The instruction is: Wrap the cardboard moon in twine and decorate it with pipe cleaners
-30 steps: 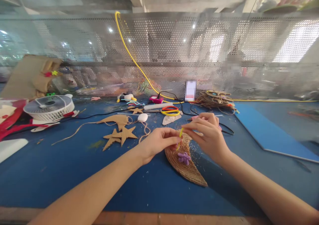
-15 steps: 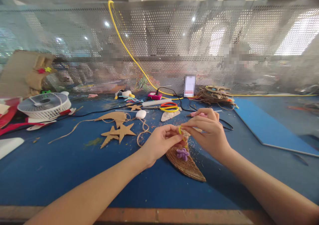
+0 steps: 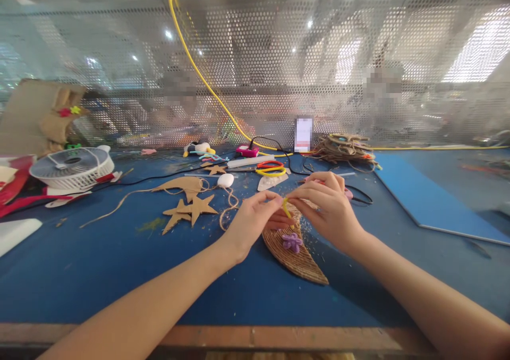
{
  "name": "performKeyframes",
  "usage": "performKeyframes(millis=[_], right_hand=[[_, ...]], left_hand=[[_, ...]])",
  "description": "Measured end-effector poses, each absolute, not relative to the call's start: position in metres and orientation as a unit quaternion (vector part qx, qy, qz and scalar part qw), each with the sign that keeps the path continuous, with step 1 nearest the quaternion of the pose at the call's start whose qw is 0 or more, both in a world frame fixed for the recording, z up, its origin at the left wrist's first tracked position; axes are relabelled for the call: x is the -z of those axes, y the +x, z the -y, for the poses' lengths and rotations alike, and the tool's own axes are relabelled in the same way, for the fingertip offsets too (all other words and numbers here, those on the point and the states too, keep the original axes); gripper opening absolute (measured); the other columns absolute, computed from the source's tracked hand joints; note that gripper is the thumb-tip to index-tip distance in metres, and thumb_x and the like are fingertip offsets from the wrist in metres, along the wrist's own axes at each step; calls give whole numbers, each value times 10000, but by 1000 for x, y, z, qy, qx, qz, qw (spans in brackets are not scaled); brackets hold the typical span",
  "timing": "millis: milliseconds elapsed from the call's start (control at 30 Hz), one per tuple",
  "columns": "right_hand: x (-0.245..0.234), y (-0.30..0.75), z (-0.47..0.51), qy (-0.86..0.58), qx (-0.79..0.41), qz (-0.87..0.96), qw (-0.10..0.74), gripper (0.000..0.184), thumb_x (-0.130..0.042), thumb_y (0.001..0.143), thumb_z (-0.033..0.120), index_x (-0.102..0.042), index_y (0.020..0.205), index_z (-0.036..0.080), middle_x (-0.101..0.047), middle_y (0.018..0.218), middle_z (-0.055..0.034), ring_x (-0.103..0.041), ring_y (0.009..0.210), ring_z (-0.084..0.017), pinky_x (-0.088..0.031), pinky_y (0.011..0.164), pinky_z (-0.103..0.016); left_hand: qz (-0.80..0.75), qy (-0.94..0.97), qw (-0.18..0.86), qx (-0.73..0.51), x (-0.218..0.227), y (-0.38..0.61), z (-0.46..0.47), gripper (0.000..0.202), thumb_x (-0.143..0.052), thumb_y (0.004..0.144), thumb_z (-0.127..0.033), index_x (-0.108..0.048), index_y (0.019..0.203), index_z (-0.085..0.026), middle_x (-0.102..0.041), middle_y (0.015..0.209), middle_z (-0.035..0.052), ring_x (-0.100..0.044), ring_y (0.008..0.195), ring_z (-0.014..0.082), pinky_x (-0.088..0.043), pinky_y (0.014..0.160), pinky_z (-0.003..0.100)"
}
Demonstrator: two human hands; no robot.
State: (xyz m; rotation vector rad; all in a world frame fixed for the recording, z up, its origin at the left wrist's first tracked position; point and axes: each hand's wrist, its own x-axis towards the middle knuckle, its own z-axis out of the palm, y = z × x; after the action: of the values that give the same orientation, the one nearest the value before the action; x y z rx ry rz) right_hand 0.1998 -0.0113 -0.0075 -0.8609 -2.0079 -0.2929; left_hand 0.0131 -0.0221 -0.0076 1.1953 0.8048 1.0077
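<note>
A short yellow pipe cleaner (image 3: 286,208), bent into a curve, is pinched between the fingertips of my left hand (image 3: 255,219) and my right hand (image 3: 330,206). Both hands are closed and face each other just above a crescent (image 3: 295,264) wrapped in brown twine. On the crescent's face sits a purple flower (image 3: 292,242) of looped fuzzy stems. My fingers and hands hide the crescent's upper part. Behind my right hand, partly covered, lies a pink tool (image 3: 348,193) with a black cord.
Cardboard stars (image 3: 197,208), a cardboard crescent (image 3: 183,185) with trailing twine and a white oval (image 3: 225,181) lie to the left. Scissors (image 3: 271,171) and a phone (image 3: 303,135) are behind. A white fan (image 3: 72,167) stands far left, a blue board (image 3: 434,200) right.
My left fingers have shifted on the yellow pipe cleaner, with the thumb now straighter and higher. My right hand still pinches its top end. The whole view has shifted slightly.
</note>
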Motion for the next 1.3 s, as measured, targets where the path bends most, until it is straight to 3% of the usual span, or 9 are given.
performKeyframes(millis=[200,500,733,1000,1300], right_hand=[[10,201,10,-337,120,816,454,129,-665,906,289,-745,1007,297,-760,862,-6,-561,955,-246,-373,863,-439],[5,196,15,-336,101,813,464,98,-670,887,204,-719,813,246,-720,700,12,-586,883,-224,-361,873,-434],[9,197,11,-358,68,785,500,74,-680,883,247,-743,845,254,-718,734,-15,-605,833,-220,-437,817,-419],[9,196,12,-332,135,793,493,117,-663,877,203,-674,765,234,-686,672,1,-620,824,-213,-429,822,-404],[8,195,14,-322,138,800,487,70,-665,881,187,-643,825,223,-687,725,3,-591,808,-196,-422,816,-390]], left_hand=[[-358,531,625,-447,6,12,22,314,-787,749,-413,-606,873,-188,-722,759,21,-725,745,192,-566,763,329],[-353,538,591,-486,12,14,22,251,-749,808,-391,-608,872,-193,-743,799,16,-730,775,183,-569,782,314],[-357,509,597,-506,14,14,18,271,-808,759,-370,-686,879,-159,-749,814,34,-713,769,150,-563,760,266],[-375,484,621,-490,13,13,18,285,-846,701,-353,-723,854,-147,-691,667,13,-632,607,109,-462,511,194],[-358,470,614,-524,14,15,20,247,-852,701,-335,-731,810,-149,-693,682,8,-632,629,94,-508,609,201]])
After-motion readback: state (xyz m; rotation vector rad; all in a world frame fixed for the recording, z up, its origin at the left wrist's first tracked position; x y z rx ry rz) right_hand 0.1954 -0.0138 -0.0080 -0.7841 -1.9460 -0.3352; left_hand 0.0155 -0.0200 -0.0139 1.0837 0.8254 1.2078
